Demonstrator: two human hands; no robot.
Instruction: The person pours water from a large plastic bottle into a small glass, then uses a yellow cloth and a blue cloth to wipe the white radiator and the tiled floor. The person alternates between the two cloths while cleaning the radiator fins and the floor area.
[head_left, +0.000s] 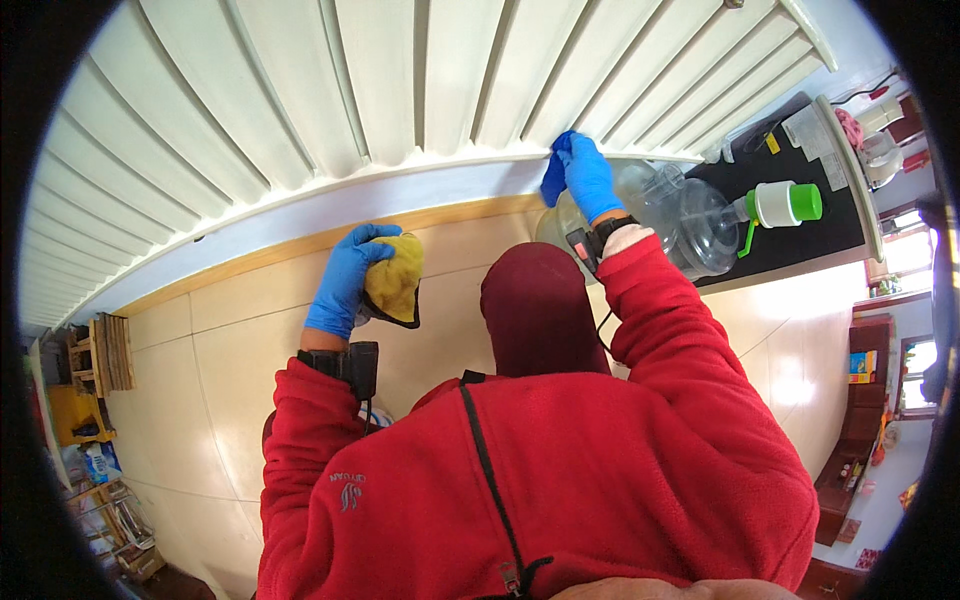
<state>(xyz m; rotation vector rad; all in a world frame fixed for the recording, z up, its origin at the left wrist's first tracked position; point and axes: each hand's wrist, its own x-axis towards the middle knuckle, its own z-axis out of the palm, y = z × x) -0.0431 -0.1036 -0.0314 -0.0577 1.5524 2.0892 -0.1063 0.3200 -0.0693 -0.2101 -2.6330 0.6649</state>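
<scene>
My left hand (349, 279), in a blue rubber glove, grips a folded yellow cloth (397, 279) with a dark edge, above the tiled floor. Against the lower rim of a white column radiator (390, 82), my gloved right hand (591, 174) holds a dark blue cloth (556, 174). The fingers of that hand touch the radiator's bottom edge. Just right of the right wrist stand clear plastic water bottles (694, 225); the nearest one carries a white and green pump (784, 204).
A wooden baseboard strip (450, 212) runs along the wall below the radiator. At the right is a black-sided cabinet (795, 225) beside the bottles. Wooden shelving (101, 356) with assorted goods stands far left. My bent knee (538, 307) is between my arms.
</scene>
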